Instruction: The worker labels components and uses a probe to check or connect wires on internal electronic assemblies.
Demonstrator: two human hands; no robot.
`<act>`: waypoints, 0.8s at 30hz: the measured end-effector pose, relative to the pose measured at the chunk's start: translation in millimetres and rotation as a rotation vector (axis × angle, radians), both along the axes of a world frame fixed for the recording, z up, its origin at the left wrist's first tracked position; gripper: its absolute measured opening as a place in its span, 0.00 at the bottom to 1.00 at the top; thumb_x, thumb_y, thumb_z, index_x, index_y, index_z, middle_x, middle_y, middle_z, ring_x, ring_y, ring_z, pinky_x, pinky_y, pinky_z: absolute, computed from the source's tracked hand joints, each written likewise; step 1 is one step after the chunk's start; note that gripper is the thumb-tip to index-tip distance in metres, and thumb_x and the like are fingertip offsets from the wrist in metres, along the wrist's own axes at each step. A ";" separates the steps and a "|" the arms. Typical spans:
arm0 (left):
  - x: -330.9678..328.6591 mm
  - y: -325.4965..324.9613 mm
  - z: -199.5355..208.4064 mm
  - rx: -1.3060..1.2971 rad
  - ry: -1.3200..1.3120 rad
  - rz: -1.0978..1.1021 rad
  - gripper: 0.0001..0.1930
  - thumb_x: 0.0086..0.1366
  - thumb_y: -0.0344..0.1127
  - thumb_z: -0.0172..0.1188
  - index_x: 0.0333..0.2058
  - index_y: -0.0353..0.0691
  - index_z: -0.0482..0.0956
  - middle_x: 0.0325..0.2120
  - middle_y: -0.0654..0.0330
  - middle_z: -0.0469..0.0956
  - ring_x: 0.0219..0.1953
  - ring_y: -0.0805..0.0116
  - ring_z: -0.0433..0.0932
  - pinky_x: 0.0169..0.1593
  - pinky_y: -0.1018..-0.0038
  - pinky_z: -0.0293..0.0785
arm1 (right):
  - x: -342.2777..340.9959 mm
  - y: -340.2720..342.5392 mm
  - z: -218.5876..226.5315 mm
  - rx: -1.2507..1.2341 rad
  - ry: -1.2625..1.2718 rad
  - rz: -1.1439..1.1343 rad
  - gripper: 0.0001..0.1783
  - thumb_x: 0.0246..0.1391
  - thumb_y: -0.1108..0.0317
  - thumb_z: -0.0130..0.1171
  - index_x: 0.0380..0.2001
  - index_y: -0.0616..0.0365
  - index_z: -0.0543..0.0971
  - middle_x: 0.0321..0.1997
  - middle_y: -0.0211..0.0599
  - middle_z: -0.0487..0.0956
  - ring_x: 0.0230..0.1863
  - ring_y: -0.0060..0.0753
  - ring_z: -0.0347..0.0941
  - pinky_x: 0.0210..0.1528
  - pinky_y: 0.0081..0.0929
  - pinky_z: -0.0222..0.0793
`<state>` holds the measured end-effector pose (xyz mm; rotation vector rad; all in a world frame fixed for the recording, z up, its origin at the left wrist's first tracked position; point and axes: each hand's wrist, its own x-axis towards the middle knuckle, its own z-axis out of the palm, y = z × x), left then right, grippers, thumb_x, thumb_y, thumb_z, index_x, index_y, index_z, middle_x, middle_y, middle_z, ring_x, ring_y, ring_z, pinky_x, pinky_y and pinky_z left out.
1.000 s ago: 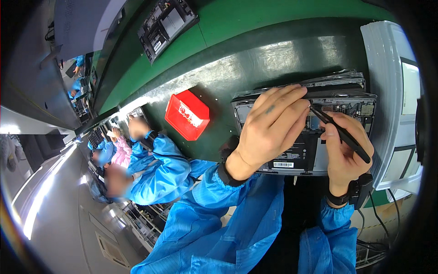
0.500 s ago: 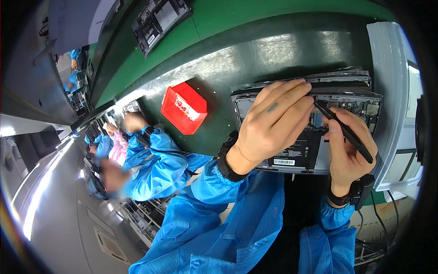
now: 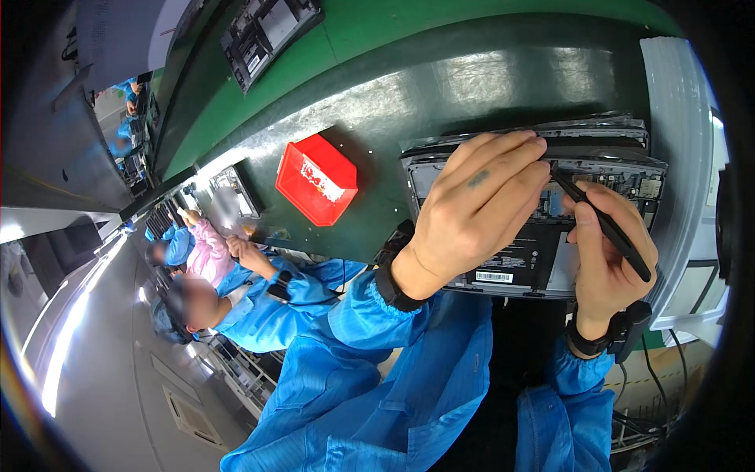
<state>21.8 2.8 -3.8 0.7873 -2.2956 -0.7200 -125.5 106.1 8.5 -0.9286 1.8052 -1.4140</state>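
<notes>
An opened laptop base point(image 3: 421, 177) lies before me with its circuit board and a black battery point(image 3: 515, 256) exposed. My left hand point(image 3: 472, 212) stretches across it from the left, fingers extended side by side and fingertips at the board. Its thumb is hidden underneath. In my right hand point(image 3: 617, 252) is a pair of black tweezers point(image 3: 602, 220), gripped between thumb and fingers. The tweezers' tip points down at the board right beside my left fingertips. Whatever small part lies under the tip is too hidden to name.
A red plastic bin point(image 3: 344, 169) with small white bits stands left of the laptop. Stacked white trays point(image 3: 668, 141) rise at the right. Another opened laptop point(image 3: 267, 39) lies farther back on the green bench. A co-worker in a blue sleeve point(image 3: 267, 315) sits at my left.
My hands and the tweezers stay at nearly the same spot on the laptop. The view has shifted slightly. At left, the co-worker has drawn back and their hand has moved.
</notes>
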 end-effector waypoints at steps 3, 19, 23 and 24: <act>-0.3 -0.4 1.0 0.005 0.001 -0.003 0.11 0.49 0.21 0.70 0.33 0.28 0.83 0.37 0.47 0.83 0.44 0.52 0.84 0.48 0.63 0.78 | -0.7 -0.5 -0.1 -0.014 0.007 0.024 0.11 0.49 0.85 0.65 0.38 0.73 0.81 0.40 0.55 0.83 0.41 0.41 0.83 0.43 0.28 0.80; 1.7 -2.0 11.9 0.087 0.043 0.000 0.10 0.47 0.18 0.68 0.31 0.30 0.82 0.35 0.48 0.83 0.46 0.50 0.84 0.50 0.61 0.78 | -7.5 8.7 3.2 -0.106 -0.170 0.004 0.11 0.51 0.83 0.65 0.39 0.72 0.79 0.39 0.56 0.82 0.34 0.37 0.83 0.35 0.26 0.80; 8.0 -8.1 16.6 0.050 0.024 0.048 0.08 0.49 0.16 0.65 0.30 0.30 0.83 0.34 0.48 0.84 0.43 0.50 0.85 0.48 0.63 0.80 | -5.3 12.7 -0.3 -0.086 -0.142 -0.023 0.13 0.51 0.81 0.65 0.41 0.72 0.78 0.41 0.57 0.81 0.31 0.36 0.81 0.32 0.24 0.79; 18.0 -16.2 23.1 0.008 -0.007 0.123 0.08 0.50 0.17 0.65 0.31 0.30 0.83 0.32 0.49 0.84 0.41 0.56 0.85 0.46 0.67 0.81 | -5.4 13.8 -2.0 -0.094 -0.147 -0.062 0.13 0.51 0.80 0.66 0.41 0.71 0.78 0.41 0.57 0.81 0.30 0.35 0.81 0.31 0.24 0.78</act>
